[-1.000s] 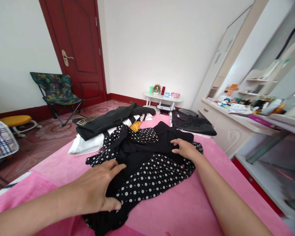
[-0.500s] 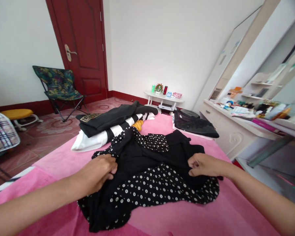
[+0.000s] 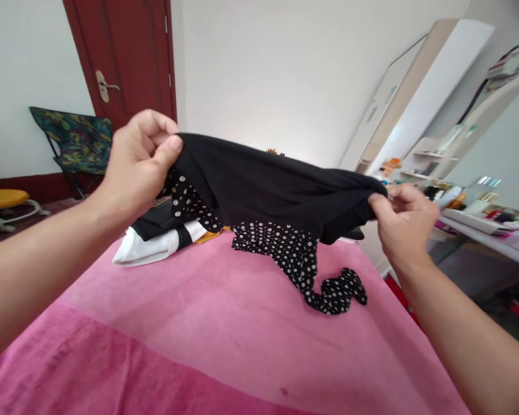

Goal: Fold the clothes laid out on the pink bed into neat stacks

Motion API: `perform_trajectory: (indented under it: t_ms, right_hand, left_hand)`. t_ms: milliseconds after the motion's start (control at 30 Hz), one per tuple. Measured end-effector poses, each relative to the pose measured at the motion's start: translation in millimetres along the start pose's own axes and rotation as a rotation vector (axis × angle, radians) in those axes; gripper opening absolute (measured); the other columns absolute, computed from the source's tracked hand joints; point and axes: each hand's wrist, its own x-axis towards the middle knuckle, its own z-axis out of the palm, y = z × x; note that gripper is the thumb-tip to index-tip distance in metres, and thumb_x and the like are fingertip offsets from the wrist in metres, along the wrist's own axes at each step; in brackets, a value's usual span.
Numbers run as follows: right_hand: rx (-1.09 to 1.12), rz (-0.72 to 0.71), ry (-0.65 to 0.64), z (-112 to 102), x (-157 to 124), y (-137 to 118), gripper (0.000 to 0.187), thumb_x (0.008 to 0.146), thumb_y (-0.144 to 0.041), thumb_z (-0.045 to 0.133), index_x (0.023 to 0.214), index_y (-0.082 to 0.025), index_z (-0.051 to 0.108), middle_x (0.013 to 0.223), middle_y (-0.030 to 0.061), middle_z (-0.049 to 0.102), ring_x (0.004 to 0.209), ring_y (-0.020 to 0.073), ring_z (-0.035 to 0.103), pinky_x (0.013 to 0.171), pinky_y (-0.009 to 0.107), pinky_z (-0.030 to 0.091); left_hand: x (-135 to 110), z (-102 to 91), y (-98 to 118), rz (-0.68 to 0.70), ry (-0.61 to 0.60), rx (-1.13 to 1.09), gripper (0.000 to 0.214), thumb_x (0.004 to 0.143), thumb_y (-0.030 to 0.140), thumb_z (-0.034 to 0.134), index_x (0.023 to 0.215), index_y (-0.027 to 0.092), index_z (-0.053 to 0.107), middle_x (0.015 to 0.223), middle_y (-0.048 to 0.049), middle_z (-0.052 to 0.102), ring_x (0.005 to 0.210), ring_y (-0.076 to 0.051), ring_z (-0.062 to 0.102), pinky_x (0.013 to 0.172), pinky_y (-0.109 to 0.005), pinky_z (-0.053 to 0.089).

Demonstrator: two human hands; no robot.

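Note:
A black garment with white-dotted parts is stretched out in the air between my two hands. My left hand pinches its upper left corner between thumb and fingers. At the other end, my right hand grips the bunched upper right edge. The dotted part hangs below the plain black cloth, and one dotted strip, perhaps a sleeve, trails onto the pink bed cover. Whether it is a blouse or a dress I cannot tell.
Behind the garment on the left lie a folded white garment and dark clothes. A patterned folding chair and a yellow stool stand at far left. Along the right is a cluttered dressing table.
Both hands have risen, lifting the black dotted garment off the bed and pulling it taut between them. It now covers much of the clothes and the small table behind.

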Motion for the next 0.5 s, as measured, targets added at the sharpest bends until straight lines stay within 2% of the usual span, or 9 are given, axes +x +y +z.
perform_trajectory:
  t_ms: [67,167,200,233,300,333,400,467,500]
  right_hand:
    - [-0.009,0.164,-0.347,-25,-23,0,0.026,0.068,-0.026,0.062,0.057,-0.019,0.04,0.051,-0.0068,0.036,0.048,0.0072,0.032,0.046,0.021,0.024]
    - [0.051,0.384,-1.015,-60,-57,4,0.035,0.069,-0.026,0.062,0.058,-0.02,0.03,0.055,-0.0076,0.027,0.05,0.0062,0.025,0.047,0.021,0.021]
    - [0.074,0.442,-1.21,-67,-64,5,0.034,0.069,-0.024,0.062,0.06,-0.021,0.03,0.057,-0.0078,0.026,0.051,0.006,0.023,0.047,0.021,0.02]
    - [0.088,0.491,-1.358,-70,-68,7,0.032,0.069,-0.023,0.062,0.062,-0.021,0.031,0.058,-0.0079,0.025,0.051,0.0058,0.022,0.047,0.02,0.02]
    - [0.087,0.535,-1.461,-65,-69,14,0.028,0.07,-0.024,0.062,0.066,-0.021,0.034,0.058,-0.0084,0.028,0.05,0.0054,0.023,0.047,0.02,0.02]
    - [0.063,0.523,-1.416,-59,-66,20,0.027,0.071,-0.028,0.063,0.068,-0.02,0.037,0.058,-0.0083,0.031,0.05,0.0057,0.027,0.047,0.019,0.023]
    - [-0.047,0.439,-1.18,-43,-58,34,0.026,0.073,-0.04,0.063,0.075,-0.02,0.046,0.061,-0.005,0.045,0.055,0.009,0.042,0.052,0.021,0.035]
    - [-0.169,0.342,-0.996,-32,-54,48,0.041,0.071,-0.049,0.064,0.096,-0.018,0.055,0.085,0.0051,0.061,0.077,0.0177,0.057,0.069,0.029,0.045]
    - [-0.193,0.314,-1.006,-29,-55,54,0.056,0.069,-0.051,0.066,0.112,-0.018,0.053,0.104,0.0099,0.061,0.093,0.0223,0.058,0.08,0.033,0.046]
  left_hand:
    - [-20,-13.1,-5,-0.146,-0.385,-0.055,0.021,0.081,0.042,0.054,0.091,0.023,0.055,0.074,0.0031,0.056,0.063,-0.012,0.049,0.056,-0.024,0.037]
    - [-53,-32.9,-19,-0.345,-1.152,0.006,0.024,0.081,0.043,0.054,0.08,0.02,0.062,0.074,0.0007,0.058,0.069,-0.015,0.054,0.062,-0.024,0.043]
    - [-60,-37.1,-24,-0.382,-1.312,0.041,0.025,0.082,0.042,0.053,0.08,0.019,0.064,0.076,0.0001,0.059,0.072,-0.016,0.054,0.065,-0.023,0.044]
    - [-63,-38.9,-28,-0.404,-1.4,0.065,0.026,0.082,0.043,0.053,0.081,0.019,0.065,0.078,-0.0001,0.06,0.074,-0.016,0.054,0.068,-0.023,0.044]
    - [-59,-34.0,-38,-0.375,-1.4,0.104,0.028,0.082,0.044,0.053,0.081,0.019,0.065,0.08,0.0,0.061,0.076,-0.016,0.055,0.07,-0.022,0.044]
    - [-53,-27.5,-43,-0.33,-1.335,0.166,0.029,0.082,0.045,0.052,0.08,0.018,0.065,0.079,0.0,0.062,0.076,-0.016,0.055,0.071,-0.022,0.044]
    - [-42,-8.9,-53,-0.213,-1.106,0.424,0.03,0.082,0.045,0.049,0.079,0.018,0.064,0.077,-0.0014,0.063,0.074,-0.018,0.057,0.071,-0.025,0.044]
    - [-37,10.9,-60,-0.063,-0.846,0.687,0.03,0.082,0.045,0.049,0.086,0.02,0.065,0.083,-0.0046,0.064,0.08,-0.022,0.06,0.075,-0.03,0.045]
    - [-39,19.4,-62,0.007,-0.782,0.744,0.033,0.082,0.047,0.049,0.092,0.021,0.065,0.091,-0.0063,0.064,0.087,-0.024,0.061,0.08,-0.032,0.045]
